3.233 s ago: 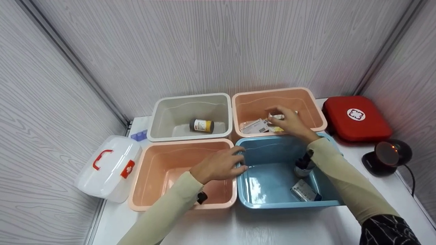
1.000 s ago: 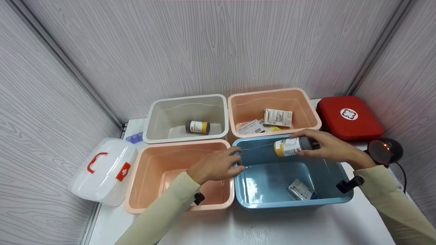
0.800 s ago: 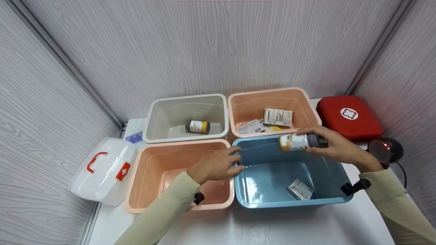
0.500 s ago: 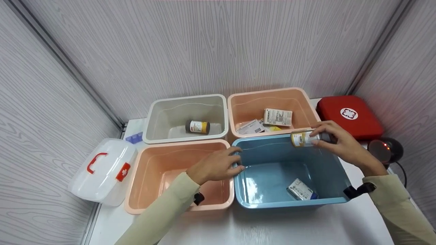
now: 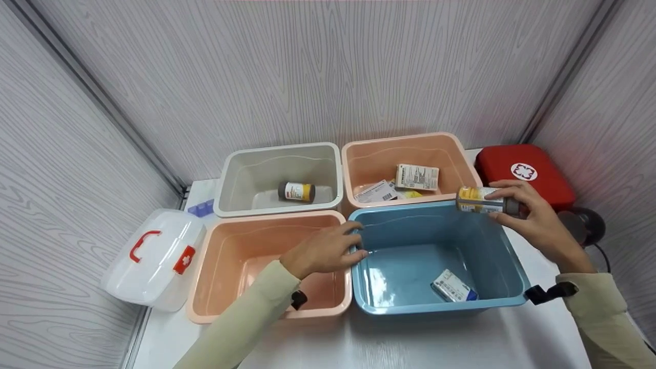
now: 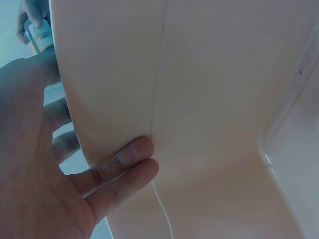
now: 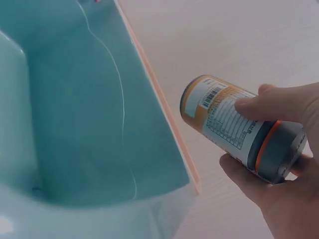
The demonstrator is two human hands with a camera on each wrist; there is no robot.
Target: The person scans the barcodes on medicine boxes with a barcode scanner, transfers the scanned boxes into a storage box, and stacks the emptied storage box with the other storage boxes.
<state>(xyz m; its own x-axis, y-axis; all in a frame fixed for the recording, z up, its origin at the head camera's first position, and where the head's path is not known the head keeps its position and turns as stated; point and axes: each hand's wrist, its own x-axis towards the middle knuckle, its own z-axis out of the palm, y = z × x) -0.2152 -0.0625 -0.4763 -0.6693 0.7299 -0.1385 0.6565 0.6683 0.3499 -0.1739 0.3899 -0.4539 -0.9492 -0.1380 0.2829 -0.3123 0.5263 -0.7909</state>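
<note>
Above the back right corner of the blue bin (image 5: pixel 435 309), my right hand (image 5: pixel 535 218) grips a medicine bottle (image 5: pixel 476 200). The bottle lies sideways, dark cap toward the palm, with a white and yellow-orange label. In the right wrist view, the thumb presses the label and barcode side of the bottle (image 7: pixel 229 119), with fingers underneath. My left hand (image 5: pixel 325 248) rests at the adjoining rims of the front peach bin (image 5: pixel 271 219) and the blue bin. Two relaxed fingers (image 6: pixel 124 172) lie against the peach wall in the left wrist view; the others are beyond the edge.
A small box (image 5: pixel 453 286) lies in the blue bin. The grey bin (image 5: pixel 279 149) holds another bottle (image 5: pixel 296 191). The back peach bin (image 5: pixel 405 138) holds a white box (image 5: pixel 417 177) and flat packets. A clear first-aid case (image 5: pixel 159 256) stands left, a red case (image 5: pixel 528 177) right.
My right hand left the back peach bin, where the white box now lies, and took the bottle from the blue bin. It has since moved right and turned the bottle. The left hand stayed put.
</note>
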